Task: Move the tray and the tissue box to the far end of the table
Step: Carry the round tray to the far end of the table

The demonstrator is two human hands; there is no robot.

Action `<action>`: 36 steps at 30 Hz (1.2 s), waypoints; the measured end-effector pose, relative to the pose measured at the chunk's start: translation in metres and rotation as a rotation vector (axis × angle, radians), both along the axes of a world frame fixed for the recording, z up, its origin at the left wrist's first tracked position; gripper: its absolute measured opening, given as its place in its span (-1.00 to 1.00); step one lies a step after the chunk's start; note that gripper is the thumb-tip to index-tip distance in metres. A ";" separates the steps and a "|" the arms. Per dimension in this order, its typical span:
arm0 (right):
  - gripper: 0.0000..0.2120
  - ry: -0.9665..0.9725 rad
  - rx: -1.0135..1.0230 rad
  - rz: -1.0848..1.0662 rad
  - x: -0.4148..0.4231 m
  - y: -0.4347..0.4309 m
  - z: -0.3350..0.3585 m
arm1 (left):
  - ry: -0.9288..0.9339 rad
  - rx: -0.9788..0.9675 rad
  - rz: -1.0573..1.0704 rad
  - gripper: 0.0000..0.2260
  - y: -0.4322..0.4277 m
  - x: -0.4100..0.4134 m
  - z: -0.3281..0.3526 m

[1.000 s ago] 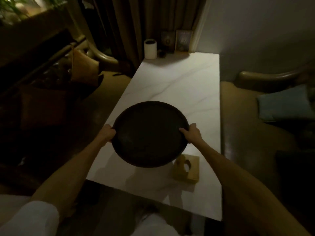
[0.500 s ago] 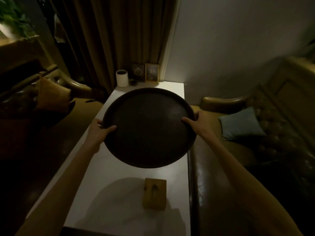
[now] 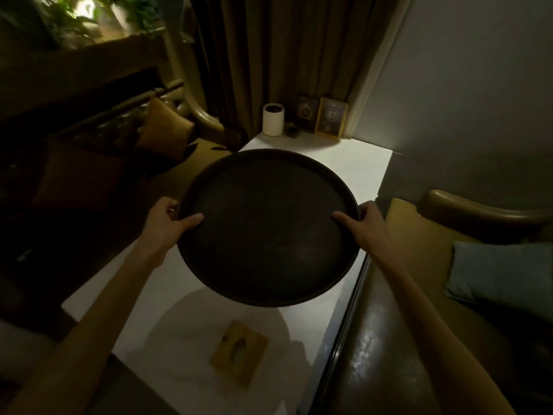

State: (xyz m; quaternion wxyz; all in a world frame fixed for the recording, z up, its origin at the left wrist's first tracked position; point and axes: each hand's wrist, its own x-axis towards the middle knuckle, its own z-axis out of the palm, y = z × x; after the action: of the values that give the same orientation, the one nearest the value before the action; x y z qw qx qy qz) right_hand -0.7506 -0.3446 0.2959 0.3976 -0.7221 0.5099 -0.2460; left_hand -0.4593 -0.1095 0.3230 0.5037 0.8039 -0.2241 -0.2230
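My left hand [image 3: 167,221] and right hand [image 3: 366,224] grip opposite rims of the round dark tray [image 3: 267,227] above the white table [image 3: 359,163]; the tissue box [image 3: 239,351] sits near me.

A dim lounge or restaurant booth: leather sofa [image 3: 389,354] at 4 o'clock, curtains [image 3: 269,55] and framed signs [image 3: 330,119] at 12.

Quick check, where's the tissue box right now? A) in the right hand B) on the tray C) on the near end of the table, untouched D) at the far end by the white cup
C: the tissue box lies on the table near the person, while both hands hold the tray above it.
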 end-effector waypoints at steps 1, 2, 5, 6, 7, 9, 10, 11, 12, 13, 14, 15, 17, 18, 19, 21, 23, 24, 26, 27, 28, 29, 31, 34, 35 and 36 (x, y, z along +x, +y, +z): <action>-0.58 0.001 0.011 0.034 0.003 -0.005 0.000 | -0.007 -0.002 0.028 -0.63 0.004 -0.004 -0.002; -0.58 0.001 0.020 0.065 0.006 -0.008 0.001 | -0.014 -0.002 0.055 -0.63 0.008 -0.009 -0.004; -0.58 0.003 0.037 0.136 0.016 -0.010 -0.001 | -0.010 -0.004 0.141 -0.67 0.026 -0.020 -0.010; -0.58 0.004 0.043 0.157 0.020 -0.009 -0.002 | -0.004 -0.006 0.165 -0.67 0.032 -0.023 -0.013; -0.58 0.004 0.049 0.171 0.024 -0.008 -0.006 | 0.004 -0.010 0.190 -0.67 0.039 -0.024 -0.017; -0.57 -0.001 0.057 0.186 0.031 -0.004 -0.013 | 0.009 -0.031 0.222 -0.67 0.051 -0.024 -0.024; -0.56 0.000 0.058 0.195 0.036 -0.002 -0.017 | 0.008 -0.040 0.237 -0.67 0.056 -0.024 -0.027; -0.55 0.002 0.058 0.206 0.042 0.000 -0.020 | 0.008 -0.048 0.254 -0.67 0.059 -0.023 -0.029; -0.55 0.008 0.058 0.223 0.047 0.002 -0.024 | 0.009 -0.052 0.272 -0.68 0.063 -0.021 -0.032; -0.55 0.012 0.059 0.240 0.054 0.003 -0.028 | 0.009 -0.056 0.290 -0.69 0.065 -0.019 -0.035; -0.55 0.011 0.056 0.253 0.061 0.002 -0.031 | 0.006 -0.055 0.305 -0.70 0.066 -0.017 -0.038; -0.55 0.009 0.052 0.266 0.068 -0.001 -0.035 | 0.003 -0.052 0.322 -0.72 0.067 -0.014 -0.042; -0.55 0.011 0.054 0.299 0.087 -0.013 -0.044 | -0.006 -0.041 0.364 -0.76 0.063 -0.005 -0.047; -0.55 0.011 0.055 0.317 0.097 -0.019 -0.048 | -0.015 -0.037 0.383 -0.77 0.057 -0.002 -0.049; -0.56 0.008 0.055 0.335 0.107 -0.028 -0.052 | -0.025 -0.029 0.398 -0.76 0.051 0.002 -0.051; -0.57 0.003 0.064 0.375 0.129 -0.051 -0.063 | -0.038 -0.006 0.441 -0.73 0.033 0.011 -0.057; -0.58 0.010 0.063 0.431 0.151 -0.077 -0.067 | -0.040 0.005 0.492 -0.73 0.014 0.015 -0.060; -0.58 0.009 0.062 0.464 0.164 -0.092 -0.067 | -0.040 0.013 0.518 -0.73 0.003 0.017 -0.060; -0.58 0.008 0.043 0.524 0.186 -0.124 -0.067 | -0.031 0.028 0.581 -0.69 -0.020 0.021 -0.062; -0.57 0.019 0.034 0.543 0.192 -0.137 -0.065 | -0.023 0.033 0.600 -0.68 -0.031 0.022 -0.061; -0.57 0.021 0.027 0.563 0.199 -0.151 -0.062 | -0.021 0.036 0.611 -0.67 -0.043 0.024 -0.059; -0.57 0.024 0.019 0.583 0.205 -0.165 -0.058 | -0.024 0.036 0.618 -0.66 -0.054 0.026 -0.057; -0.57 0.031 0.003 0.603 0.215 -0.190 -0.047 | -0.014 0.035 0.627 -0.64 -0.075 0.027 -0.049; -0.55 0.030 -0.007 0.646 0.228 -0.218 -0.030 | -0.025 0.018 0.662 -0.61 -0.097 0.022 -0.037; -0.55 0.032 -0.015 0.654 0.231 -0.225 -0.025 | -0.033 0.015 0.679 -0.61 -0.103 0.022 -0.033; -0.54 0.036 -0.021 0.660 0.233 -0.231 -0.019 | -0.038 0.016 0.692 -0.60 -0.109 0.021 -0.029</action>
State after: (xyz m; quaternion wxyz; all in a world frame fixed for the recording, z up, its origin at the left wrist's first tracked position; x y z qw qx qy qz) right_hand -0.5171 -0.5755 0.2765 0.4393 -0.8567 0.2526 -0.0963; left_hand -0.4384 -0.2183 0.2939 0.5387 0.8403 0.0542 -0.0258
